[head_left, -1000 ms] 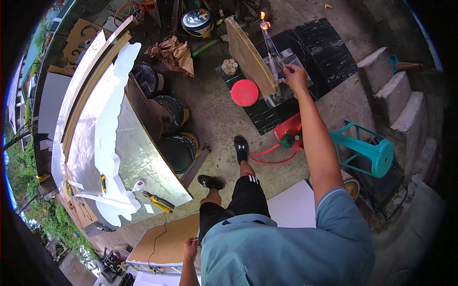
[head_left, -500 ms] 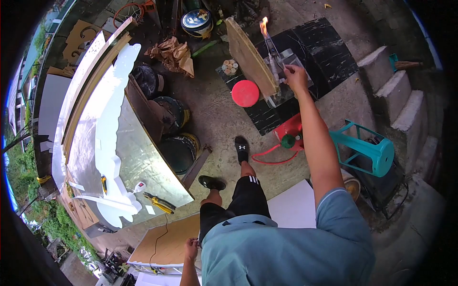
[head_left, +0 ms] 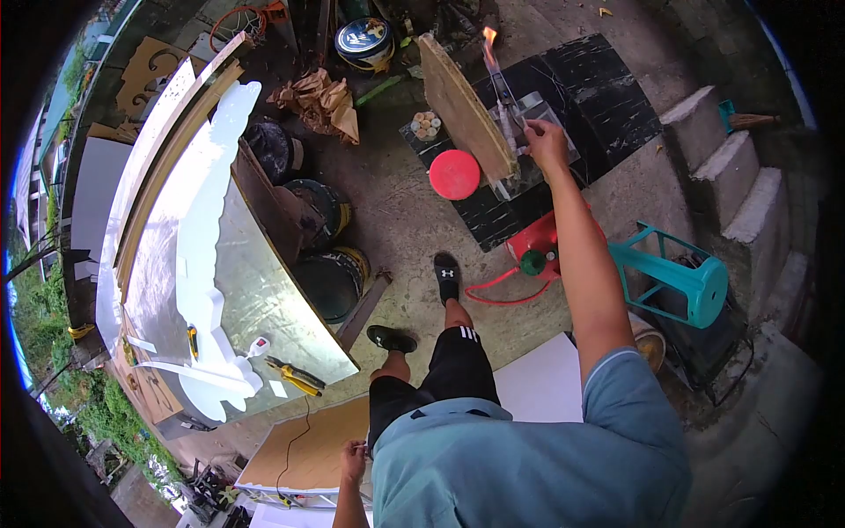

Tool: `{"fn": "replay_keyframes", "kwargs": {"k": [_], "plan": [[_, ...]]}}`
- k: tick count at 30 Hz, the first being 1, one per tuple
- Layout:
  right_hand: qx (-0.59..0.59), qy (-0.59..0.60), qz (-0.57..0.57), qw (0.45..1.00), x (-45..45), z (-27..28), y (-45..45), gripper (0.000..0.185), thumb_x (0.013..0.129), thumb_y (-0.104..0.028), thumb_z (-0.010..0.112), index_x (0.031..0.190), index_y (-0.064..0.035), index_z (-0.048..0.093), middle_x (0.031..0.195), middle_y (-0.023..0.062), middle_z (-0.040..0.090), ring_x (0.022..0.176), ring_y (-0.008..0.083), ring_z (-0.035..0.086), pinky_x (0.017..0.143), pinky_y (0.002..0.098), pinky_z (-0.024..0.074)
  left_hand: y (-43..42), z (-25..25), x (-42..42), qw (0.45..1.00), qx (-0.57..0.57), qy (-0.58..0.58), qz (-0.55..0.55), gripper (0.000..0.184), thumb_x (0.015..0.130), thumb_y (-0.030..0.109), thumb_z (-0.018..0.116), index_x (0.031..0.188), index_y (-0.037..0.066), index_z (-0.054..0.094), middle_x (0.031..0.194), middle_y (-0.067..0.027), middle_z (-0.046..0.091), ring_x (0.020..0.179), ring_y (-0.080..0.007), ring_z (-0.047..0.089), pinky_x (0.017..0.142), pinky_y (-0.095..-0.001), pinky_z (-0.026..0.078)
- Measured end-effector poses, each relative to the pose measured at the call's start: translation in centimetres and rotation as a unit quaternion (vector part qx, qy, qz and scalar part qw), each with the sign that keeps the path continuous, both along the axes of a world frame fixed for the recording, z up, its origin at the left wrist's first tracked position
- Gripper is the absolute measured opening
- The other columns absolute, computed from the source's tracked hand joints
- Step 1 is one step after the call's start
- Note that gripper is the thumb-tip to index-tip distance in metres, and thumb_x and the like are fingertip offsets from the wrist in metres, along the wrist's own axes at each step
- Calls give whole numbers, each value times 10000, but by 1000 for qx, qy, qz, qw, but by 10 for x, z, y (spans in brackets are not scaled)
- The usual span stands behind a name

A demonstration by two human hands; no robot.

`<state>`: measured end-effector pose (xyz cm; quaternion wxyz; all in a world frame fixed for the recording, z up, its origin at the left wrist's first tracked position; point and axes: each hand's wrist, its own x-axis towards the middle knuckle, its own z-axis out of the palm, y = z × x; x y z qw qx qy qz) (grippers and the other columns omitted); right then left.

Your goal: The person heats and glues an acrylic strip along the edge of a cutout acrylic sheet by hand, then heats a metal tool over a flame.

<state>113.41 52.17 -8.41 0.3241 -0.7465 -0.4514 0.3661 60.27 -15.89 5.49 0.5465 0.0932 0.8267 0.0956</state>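
My right hand (head_left: 549, 146) reaches far forward over a black marbled board. Its fingers are pinched beside a burner torch (head_left: 502, 95), from whose far end a flame (head_left: 489, 37) rises. What sits in the pinch is too small to make out. A thick upright slab (head_left: 465, 107) stands just left of the torch, with a red round lid (head_left: 454, 174) beside it. Low by my hip, my left hand (head_left: 354, 459) is closed with fingers curled; whatever it may hold is hidden.
At the left, a metal-topped table (head_left: 264, 290) bears a white cut-out panel (head_left: 207, 202), pliers (head_left: 297, 378) and a cutter (head_left: 192, 341). Below my right arm are a red gas tank (head_left: 532, 246) with a hose and a teal stool (head_left: 687, 286). Concrete steps (head_left: 726, 167) rise at the right.
Almost nothing differs. The flame flickers into a smaller shape, and the view shifts very slightly. Both hands keep their places.
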Motion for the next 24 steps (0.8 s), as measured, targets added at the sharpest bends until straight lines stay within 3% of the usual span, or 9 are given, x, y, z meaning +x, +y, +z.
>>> {"fn": "replay_keyframes", "kwargs": {"k": [22, 24], "plan": [[5, -36, 14, 999, 5, -16, 6, 269, 903, -182, 682, 1127, -43, 734, 920, 143, 758, 656, 238, 738, 629, 349, 581, -1, 0, -4, 1000, -1, -5, -22, 127, 1006, 64, 542, 1088, 18, 626, 892, -71, 684, 746, -124, 633, 641, -267, 516], [-17, 2, -10, 1000, 0, -6, 4, 272, 909, -173, 679, 1135, -29, 725, 903, 143, 756, 639, 228, 733, 617, 348, 575, -3, -1, -5, 1000, 0, -6, -19, 126, 1006, 66, 542, 1087, 19, 626, 890, -69, 686, 744, -124, 632, 648, -267, 515]]}}
